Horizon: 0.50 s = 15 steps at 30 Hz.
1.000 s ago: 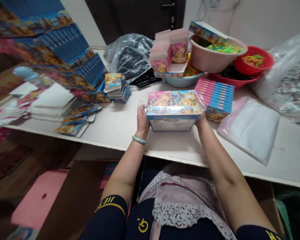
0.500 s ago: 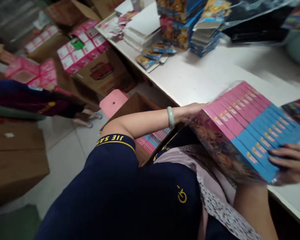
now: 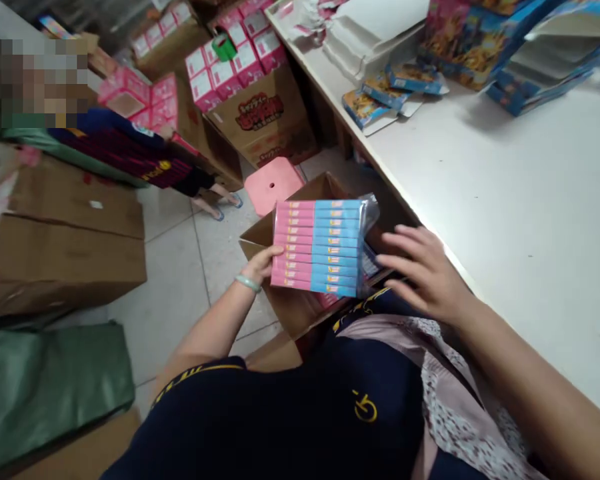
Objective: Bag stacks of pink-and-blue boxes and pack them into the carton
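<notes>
A clear-wrapped pack of thin pink-and-blue boxes [image 3: 315, 248] is in my left hand [image 3: 264, 265], gripped at its pink end. Below the pack stands an open cardboard carton [image 3: 300, 320], with more pink and blue packs partly showing inside. My right hand [image 3: 425, 270] is off the pack, just to the right of its blue end. Its fingers are spread and hold nothing. The pack hides much of the carton's inside.
A white table [image 3: 520, 253] runs along the right, bearing small blue boxes [image 3: 393, 90] and a larger printed box [image 3: 473, 40]. A pink stool [image 3: 273, 185] stands beyond the carton. Brown cartons [image 3: 75, 233], a green sack [image 3: 55, 387] and another person [image 3: 125, 147] are at the left.
The wrapped pack has moved left from the table's edge to above the open carton. My right hand has let go of it, while my left hand keeps hold.
</notes>
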### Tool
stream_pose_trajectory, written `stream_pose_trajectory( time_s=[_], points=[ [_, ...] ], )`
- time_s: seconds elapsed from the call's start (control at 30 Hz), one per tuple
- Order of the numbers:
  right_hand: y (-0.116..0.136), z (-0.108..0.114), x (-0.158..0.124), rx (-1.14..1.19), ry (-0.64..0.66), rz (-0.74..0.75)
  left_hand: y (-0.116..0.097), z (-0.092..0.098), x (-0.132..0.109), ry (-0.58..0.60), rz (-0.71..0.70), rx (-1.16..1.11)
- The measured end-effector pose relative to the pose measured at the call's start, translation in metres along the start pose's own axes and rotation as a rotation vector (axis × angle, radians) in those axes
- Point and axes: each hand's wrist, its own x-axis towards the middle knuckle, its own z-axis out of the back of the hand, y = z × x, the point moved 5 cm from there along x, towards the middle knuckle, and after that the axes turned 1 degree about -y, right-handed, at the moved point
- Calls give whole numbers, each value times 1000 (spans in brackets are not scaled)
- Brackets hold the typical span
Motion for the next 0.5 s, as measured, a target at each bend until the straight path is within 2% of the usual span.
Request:
stream_pose_trajectory(
  time_s=[0.03, 0.1, 0.17, 0.23, 0.33, 0.5],
  points=[
    [-16, -3, -4, 13, -15, -99, 24, 19, -5, -51, 111, -23],
    [-47, -5, -24, -4, -29, -264, 71, 44, -13, -236, 235, -74],
    [-71, -6, -48, -50, 8, -351, 113, 55, -16, -484, 245, -100],
    [-87, -9, -65, -97, 63, -404, 149, 51, -13, -662, 283, -105],
    [-98, -14, -73, -128, 117, -462, 188, 35, -3, -738, 368, -120],
    [-97, -17, -66, -148, 170, -528, 220, 23, 11, -701, 517, -152]
  ],
)
